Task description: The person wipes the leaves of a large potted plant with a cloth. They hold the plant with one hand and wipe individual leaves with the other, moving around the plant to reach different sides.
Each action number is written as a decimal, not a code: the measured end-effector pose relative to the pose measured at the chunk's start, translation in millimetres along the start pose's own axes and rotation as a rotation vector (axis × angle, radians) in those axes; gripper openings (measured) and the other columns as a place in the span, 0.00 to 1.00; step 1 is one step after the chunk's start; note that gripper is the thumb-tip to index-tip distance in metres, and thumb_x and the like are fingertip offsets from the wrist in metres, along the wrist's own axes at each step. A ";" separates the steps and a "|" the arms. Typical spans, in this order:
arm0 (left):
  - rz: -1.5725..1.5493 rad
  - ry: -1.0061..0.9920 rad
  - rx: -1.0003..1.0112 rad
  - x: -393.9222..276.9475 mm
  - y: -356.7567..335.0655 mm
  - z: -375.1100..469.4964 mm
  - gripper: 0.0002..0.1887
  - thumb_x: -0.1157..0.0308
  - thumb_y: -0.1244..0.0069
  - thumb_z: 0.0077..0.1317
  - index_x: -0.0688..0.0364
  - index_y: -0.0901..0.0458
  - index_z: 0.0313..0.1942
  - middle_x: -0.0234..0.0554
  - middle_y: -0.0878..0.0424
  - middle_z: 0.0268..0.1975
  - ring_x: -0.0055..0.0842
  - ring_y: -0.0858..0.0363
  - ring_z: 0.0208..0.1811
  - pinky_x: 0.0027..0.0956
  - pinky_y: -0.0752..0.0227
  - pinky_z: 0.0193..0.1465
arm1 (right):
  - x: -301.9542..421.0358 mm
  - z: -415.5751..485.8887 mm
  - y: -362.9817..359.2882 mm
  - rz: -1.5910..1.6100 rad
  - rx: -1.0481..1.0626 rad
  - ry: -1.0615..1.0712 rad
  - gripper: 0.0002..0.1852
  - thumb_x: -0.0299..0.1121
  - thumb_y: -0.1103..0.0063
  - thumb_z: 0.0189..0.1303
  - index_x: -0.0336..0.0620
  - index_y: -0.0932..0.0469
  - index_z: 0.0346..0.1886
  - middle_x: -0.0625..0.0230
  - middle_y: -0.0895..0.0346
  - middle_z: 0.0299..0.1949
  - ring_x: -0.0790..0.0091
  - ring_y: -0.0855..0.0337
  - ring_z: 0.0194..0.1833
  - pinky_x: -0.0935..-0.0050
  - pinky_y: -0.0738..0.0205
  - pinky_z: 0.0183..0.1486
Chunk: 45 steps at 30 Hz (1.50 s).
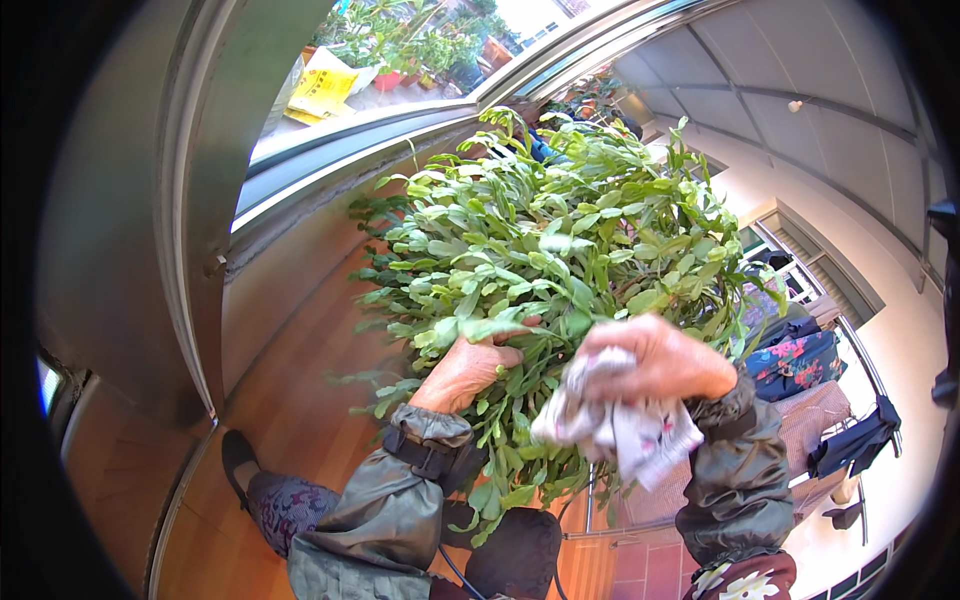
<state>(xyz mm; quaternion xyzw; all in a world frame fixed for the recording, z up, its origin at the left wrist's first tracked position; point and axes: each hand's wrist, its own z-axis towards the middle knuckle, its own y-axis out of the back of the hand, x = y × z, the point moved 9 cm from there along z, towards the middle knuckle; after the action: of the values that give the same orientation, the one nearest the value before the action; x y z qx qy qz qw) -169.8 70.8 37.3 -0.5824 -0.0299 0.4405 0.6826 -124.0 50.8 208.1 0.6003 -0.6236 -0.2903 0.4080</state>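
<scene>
A large, bushy Christmas cactus (540, 240) with flat, jointed green stems fills the middle of the view. My left hand (469, 367) reaches into its near side, thumb and fingers around some of the stem segments (487, 328). In my right hand (656, 360), which is blurred, is a crumpled white cloth (619, 435) with pinkish marks. The cloth hangs in front of the plant's lower right stems. Whatever pot or stand carries the plant is hidden by its foliage.
A window frame (360, 165) runs along the left, with potted plants (405, 37) and a yellow bag (322, 88) outside. Clothes (799, 364) hang on a metal rack (862, 352) at right. Below are a wooden floor (300, 405) and a dark stool-like object (514, 559).
</scene>
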 end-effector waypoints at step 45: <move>0.237 0.035 0.256 24.7 -22.5 -4.6 0.17 0.76 0.50 0.66 0.60 0.21 0.56 0.31 0.22 0.55 0.17 0.27 0.52 0.26 0.33 0.56 | -72.3 -3.7 23.0 0.400 -0.662 0.019 0.11 0.24 0.35 0.56 0.36 0.21 0.43 0.60 0.19 0.50 0.67 0.20 0.52 0.66 0.34 0.61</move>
<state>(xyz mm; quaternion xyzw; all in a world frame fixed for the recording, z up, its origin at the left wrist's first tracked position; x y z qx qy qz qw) -139.4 84.4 42.6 -0.4979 0.1073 0.5077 0.6949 -136.6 125.1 218.0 0.3051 -0.5971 -0.3851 0.6342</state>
